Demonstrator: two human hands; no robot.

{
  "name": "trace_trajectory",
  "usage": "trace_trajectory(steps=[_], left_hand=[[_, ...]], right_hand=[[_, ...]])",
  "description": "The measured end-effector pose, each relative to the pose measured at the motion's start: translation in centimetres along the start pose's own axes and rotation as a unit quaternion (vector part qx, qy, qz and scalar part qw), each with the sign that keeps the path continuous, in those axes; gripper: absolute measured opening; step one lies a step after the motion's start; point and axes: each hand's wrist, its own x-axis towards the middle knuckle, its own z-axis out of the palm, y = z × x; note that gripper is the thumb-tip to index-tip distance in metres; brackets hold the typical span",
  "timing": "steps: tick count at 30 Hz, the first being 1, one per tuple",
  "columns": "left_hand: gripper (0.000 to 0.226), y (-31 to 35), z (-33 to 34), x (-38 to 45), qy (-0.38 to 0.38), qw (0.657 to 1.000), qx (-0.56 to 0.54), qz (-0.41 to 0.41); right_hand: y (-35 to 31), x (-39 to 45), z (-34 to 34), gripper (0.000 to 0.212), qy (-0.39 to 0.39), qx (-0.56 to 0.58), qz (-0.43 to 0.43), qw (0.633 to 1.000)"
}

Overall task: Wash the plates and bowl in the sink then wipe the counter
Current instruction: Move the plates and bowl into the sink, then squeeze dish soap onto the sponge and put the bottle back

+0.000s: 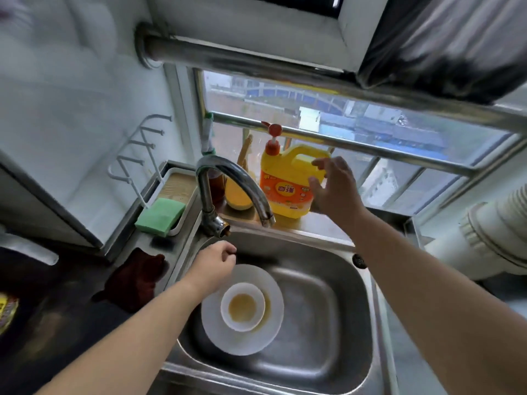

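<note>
A white plate [228, 334] lies in the steel sink [319, 332], left of centre. On it stands a small white bowl [242, 306] with a brownish stain inside. My left hand [212, 266] hovers over the plate's far edge, below the tap, with loosely curled fingers that hold nothing. My right hand [332, 185] is raised at the back ledge with spread fingers, just beside the handle of the yellow dish-soap jug [285, 183]; whether it touches the jug is unclear.
The curved tap [228, 181] arches over the sink's back edge. A green sponge [161, 215] lies on a white rack at the left. A dark red cloth [134, 277] sits on the dark counter. A white ribbed hose [499, 232] runs at the right.
</note>
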Motion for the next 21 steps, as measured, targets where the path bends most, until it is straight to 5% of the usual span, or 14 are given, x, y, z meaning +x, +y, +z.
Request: trace_trajectory(steps=[7,21], left_hand=[[0.011,2.8,-0.8,-1.0,0.004,0.998,-0.034,0.046],[0.012,-0.2,1.5,-1.9,-0.038,0.999,-0.014,0.007]], right_hand=[[-0.4,5.2,0.9,0.056,-0.113,-0.133,0.026,0.984],[1.0,-3.7,-4.9,0.033,-0.066,0.029,0.122,0.99]])
